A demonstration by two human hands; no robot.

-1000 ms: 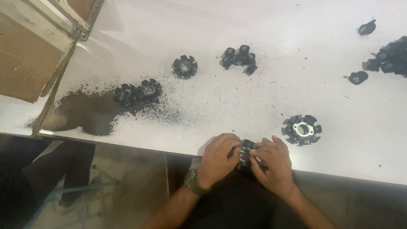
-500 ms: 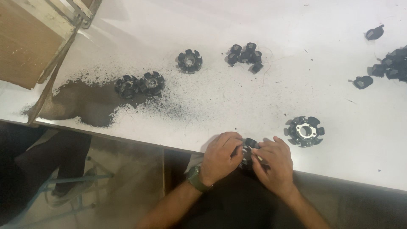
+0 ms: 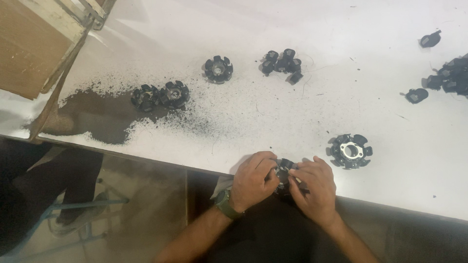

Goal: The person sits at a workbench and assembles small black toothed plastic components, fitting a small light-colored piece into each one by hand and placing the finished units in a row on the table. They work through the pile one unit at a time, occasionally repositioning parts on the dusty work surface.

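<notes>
At the near edge of the white table [image 3: 302, 112], my left hand [image 3: 252, 179] and my right hand [image 3: 314, 187] both grip a small black round toothed part [image 3: 283, 169] between them. The fingers of both hands cover most of it. A green-strapped watch [image 3: 225, 203] sits on my left wrist. A finished black ring with several lobes and a pale centre [image 3: 349, 151] lies on the table just right of my right hand.
Further black rings lie at centre [image 3: 218, 69] and left [image 3: 161, 95], beside a patch of dark powder [image 3: 105, 117]. Small loose black pieces cluster at the middle back [image 3: 282, 63] and far right [image 3: 448, 78]. A cardboard box [image 3: 34, 44] stands at the left corner.
Both hands stay at the table edge on the same black part, with only small finger movement. The view has shifted slightly.
</notes>
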